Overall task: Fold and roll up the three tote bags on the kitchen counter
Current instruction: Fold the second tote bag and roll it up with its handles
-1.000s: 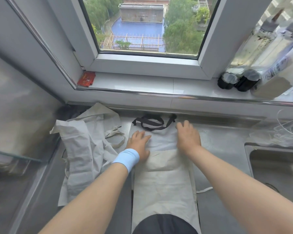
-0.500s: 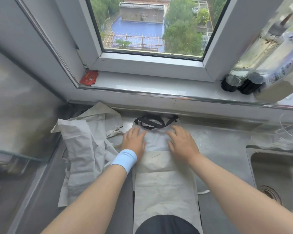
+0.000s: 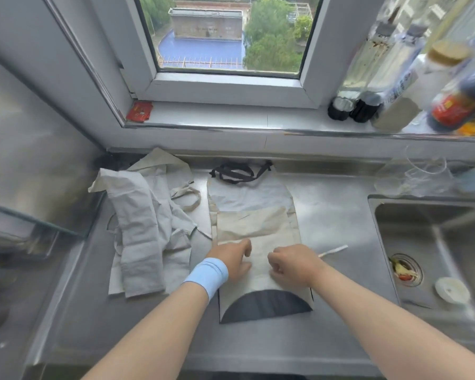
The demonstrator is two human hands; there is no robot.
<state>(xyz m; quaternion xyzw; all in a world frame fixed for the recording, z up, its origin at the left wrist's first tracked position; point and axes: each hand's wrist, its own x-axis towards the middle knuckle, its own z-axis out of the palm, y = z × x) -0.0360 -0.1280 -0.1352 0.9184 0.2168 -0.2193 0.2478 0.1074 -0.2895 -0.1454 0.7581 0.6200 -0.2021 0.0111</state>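
Viewing folded tote bag (image 3: pixel 254 212) at centre of steel counter (image 3: pixel 332 215): long strip, black handles (image 3: pixel 237 174) at far end. Left hand (image 3: pixel 231 260) and right hand (image 3: pixel 295 267) side by side on its near part, fingers curled into cloth; I read both as pinching it. Other tote bags (image 3: pixel 146 223) heaped, crumpled, just left. Sink (image 3: pixel 436 242) at right.

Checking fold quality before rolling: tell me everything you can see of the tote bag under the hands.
The tote bag lies flat on the steel counter, folded into a narrow lengthwise strip. Cream cloth, paler far panel, black handles at the window end, dark half-round print at the near end. The left hand and right hand grip its near half, fingers curled.
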